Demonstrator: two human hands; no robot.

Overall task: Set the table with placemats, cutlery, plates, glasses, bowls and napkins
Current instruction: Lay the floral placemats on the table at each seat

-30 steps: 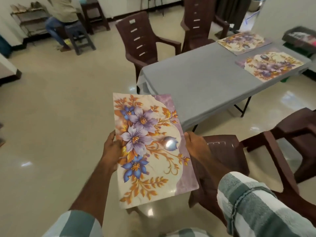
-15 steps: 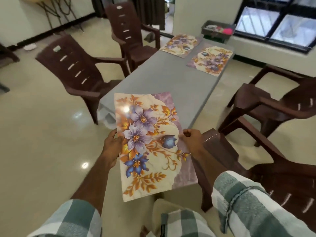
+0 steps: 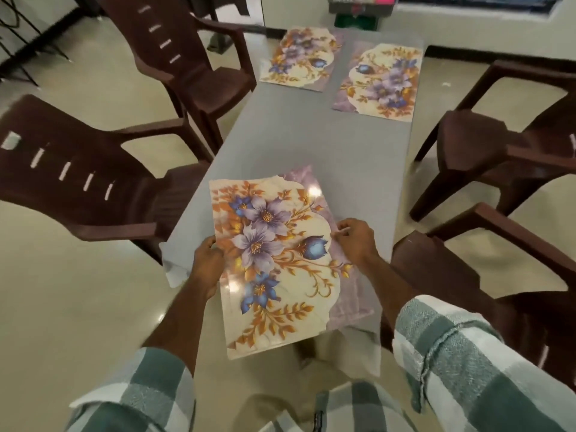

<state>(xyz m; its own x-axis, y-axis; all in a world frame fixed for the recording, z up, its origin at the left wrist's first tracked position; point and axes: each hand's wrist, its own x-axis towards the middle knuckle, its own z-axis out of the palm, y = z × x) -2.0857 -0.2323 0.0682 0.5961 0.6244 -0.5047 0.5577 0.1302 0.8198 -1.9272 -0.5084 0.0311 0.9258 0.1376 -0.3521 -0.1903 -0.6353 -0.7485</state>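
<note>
Glossy mat [image 3: 274, 260]: we judge it thin, floppy, slick; hold the long edges.
Left hand [image 3: 207, 269]: grips mat edge.
Right hand [image 3: 355, 241]: pinches opposite edge.

Grey table [image 3: 299, 141], long axis running away from camera. Two floral placemats lie flat at the far end, side by side: left mat [image 3: 300, 57], right mat [image 3: 381, 82], close together but apart. Middle of the top bare. White cloth hangs at the near left corner [image 3: 176, 272].
</note>
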